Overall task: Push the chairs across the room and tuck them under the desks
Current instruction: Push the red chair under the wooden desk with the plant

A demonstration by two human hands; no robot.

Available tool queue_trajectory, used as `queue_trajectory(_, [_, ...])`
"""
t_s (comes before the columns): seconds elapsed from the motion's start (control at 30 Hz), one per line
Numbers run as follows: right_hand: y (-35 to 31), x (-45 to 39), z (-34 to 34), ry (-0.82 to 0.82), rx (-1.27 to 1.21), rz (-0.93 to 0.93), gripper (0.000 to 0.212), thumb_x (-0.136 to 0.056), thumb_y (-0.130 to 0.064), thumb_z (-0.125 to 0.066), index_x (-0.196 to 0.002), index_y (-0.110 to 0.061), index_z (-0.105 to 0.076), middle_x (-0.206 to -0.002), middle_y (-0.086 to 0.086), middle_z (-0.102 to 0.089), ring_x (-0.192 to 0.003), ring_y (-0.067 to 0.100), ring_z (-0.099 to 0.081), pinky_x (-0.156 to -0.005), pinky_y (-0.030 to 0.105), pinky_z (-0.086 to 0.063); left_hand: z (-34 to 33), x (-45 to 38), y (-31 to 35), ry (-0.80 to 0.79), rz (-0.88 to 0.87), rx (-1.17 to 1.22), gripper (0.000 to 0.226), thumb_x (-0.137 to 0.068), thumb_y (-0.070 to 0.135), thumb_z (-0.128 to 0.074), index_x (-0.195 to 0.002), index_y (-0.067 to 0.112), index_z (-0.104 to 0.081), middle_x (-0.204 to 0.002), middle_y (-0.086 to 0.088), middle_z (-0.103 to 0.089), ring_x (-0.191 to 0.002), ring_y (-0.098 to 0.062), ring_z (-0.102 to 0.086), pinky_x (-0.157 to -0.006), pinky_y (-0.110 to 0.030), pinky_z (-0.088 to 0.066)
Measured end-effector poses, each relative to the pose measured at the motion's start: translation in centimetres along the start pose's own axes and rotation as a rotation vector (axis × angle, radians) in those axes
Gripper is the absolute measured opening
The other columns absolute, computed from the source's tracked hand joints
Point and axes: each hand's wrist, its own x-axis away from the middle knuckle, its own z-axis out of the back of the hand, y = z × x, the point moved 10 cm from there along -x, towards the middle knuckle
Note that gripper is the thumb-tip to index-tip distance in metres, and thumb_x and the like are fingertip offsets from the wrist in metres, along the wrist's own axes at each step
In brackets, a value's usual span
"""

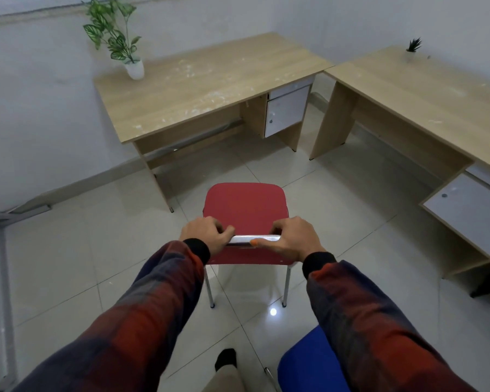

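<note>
A red chair [245, 205] with chrome legs stands on the tiled floor in the middle of the view, its seat pointing toward the wooden desk [210, 89] ahead. My left hand [207, 234] and my right hand [293, 239] both grip the shiny metal top bar of its backrest, one at each end. A second wooden desk [425, 91] stands at the right, at a right angle to the first. A blue chair [309, 363] shows at the bottom right, partly hidden by my right sleeve.
A potted leafy plant [116, 35] stands on the left desk's far corner, a small dark plant [413, 48] on the right desk. Each desk has a white-fronted cabinet [287, 108]. My foot [225, 359] is on the tiles below. A grey metal frame [3, 250] sits at left.
</note>
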Motion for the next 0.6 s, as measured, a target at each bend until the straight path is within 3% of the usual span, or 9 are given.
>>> queue_trajectory(0.23, [-4.9,-4.0,-2.0,0.059,0.017,-0.012,0.067,-0.087,-0.078,-0.040,-0.082,-0.020,-0.073,-0.075,-0.004,-0.070,-0.071,0.017,-0.062,-0.068,0.031,-0.047,3.3,-4.9,-4.9,0.002,-0.024,-0.016,0.037,-0.088,0.049,-0.052,-0.063,0.023,-0.060,-0.052,0.011,-0.048,-0.051,-0.009,-0.045,-0.047,-0.022,-0.026])
queue_trajectory(0.37, [-5.3,-7.5,-2.3,0.036,0.017,-0.022,0.066,-0.088,-0.077,-0.040,-0.084,-0.021,-0.073,-0.076,-0.004,-0.071,-0.072,0.018,-0.064,-0.070,0.033,-0.051,4.0,-8.3,-6.2,0.009,-0.005,0.041,0.043,-0.077,0.059,-0.044,-0.061,0.024,-0.062,-0.053,0.011,-0.052,-0.054,-0.013,-0.051,-0.047,-0.023,-0.028])
queue_trajectory(0.53, [-3.2,-11.4,-1.0,0.036,0.012,-0.034,0.062,-0.087,-0.076,-0.044,-0.080,-0.022,-0.073,-0.074,-0.008,-0.069,-0.068,0.012,-0.059,-0.064,0.028,-0.043,4.2,-11.9,-4.8,-0.003,-0.007,0.017,0.041,-0.086,0.054,-0.049,-0.064,0.023,-0.064,-0.058,0.010,-0.055,-0.056,-0.010,-0.051,-0.050,-0.024,-0.033])
queue_trajectory(0.6, [-2.0,-12.7,-0.4,0.046,0.003,-0.038,0.065,-0.083,-0.080,-0.041,-0.077,-0.023,-0.072,-0.070,-0.011,-0.065,-0.064,0.009,-0.057,-0.062,0.027,-0.042,4.1,-13.1,-4.1,0.016,0.007,0.028,0.042,-0.083,0.056,-0.049,-0.065,0.023,-0.065,-0.061,0.008,-0.060,-0.060,-0.014,-0.055,-0.055,-0.026,-0.042])
